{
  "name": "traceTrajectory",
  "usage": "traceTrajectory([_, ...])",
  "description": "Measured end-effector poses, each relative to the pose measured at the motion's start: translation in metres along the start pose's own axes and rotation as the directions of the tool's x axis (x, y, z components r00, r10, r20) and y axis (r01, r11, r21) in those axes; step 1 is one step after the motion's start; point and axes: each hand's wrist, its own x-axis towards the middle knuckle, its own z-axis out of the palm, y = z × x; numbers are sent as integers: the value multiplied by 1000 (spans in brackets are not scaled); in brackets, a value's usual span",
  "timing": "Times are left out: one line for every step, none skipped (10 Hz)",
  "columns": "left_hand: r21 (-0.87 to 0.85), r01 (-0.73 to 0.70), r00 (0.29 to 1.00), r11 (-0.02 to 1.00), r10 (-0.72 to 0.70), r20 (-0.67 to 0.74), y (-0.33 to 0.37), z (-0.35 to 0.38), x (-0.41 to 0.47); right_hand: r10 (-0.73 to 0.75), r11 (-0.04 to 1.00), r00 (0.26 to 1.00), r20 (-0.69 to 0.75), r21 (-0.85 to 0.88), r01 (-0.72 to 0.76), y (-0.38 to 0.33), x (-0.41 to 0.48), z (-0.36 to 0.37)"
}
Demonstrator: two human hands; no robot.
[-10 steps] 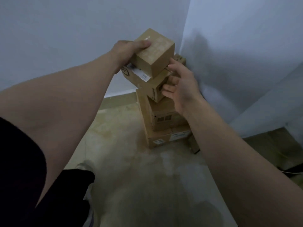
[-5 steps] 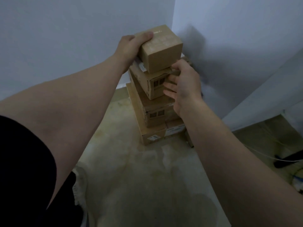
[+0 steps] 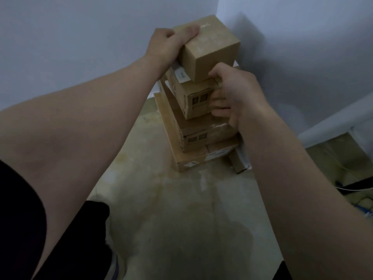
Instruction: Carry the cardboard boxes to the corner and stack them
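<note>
Since the earlier frame, our right hand (image 3: 236, 93) had curled in closer, its thumb at the bottom front corner of the small cube box (image 3: 210, 48) and its fingers (image 3: 219, 102) pressed to the front of the second box (image 3: 191, 100). That cube box sat at the top of the stack in the corner, turned askew to the box beneath. Our left hand (image 3: 167, 44) clasped its far left edge, thumb lying over the top face.

We judged the tower the chief risk: each carton sat off-square on the next, so letting go before the cube was squared could have tipped it (or shoved the second box off the third box (image 3: 201, 134)). Smooth kraft faces slide easily.

All were plain brown cardboard, matte, sharp-edged, with white labels and dark printed squares. The bottom box (image 3: 201, 160) was broad and flat, with a small carton (image 3: 238, 162) beside it on the stained pale floor (image 3: 191, 219), and smooth white walls (image 3: 80, 47) behind.
</note>
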Motion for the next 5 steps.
traceTrajectory([43,55,994,998,-59,89,9,-9,3,77,997,997,16,19,-77,-7,1,0])
traceTrajectory([55,110,983,992,-117,140,21,-19,4,159,986,987,4,53,-159,-15,0,7])
traceTrajectory([-22,135,985,991,-132,114,30,-23,-4,225,972,974,0,69,-225,-24,-5,10])
traceTrajectory([-115,203,979,972,-200,32,44,-32,-24,268,961,963,22,56,-269,-36,-19,8])
traceTrajectory([-204,244,967,948,-254,-25,68,-44,-44,277,956,961,-3,107,-275,-55,-35,4])
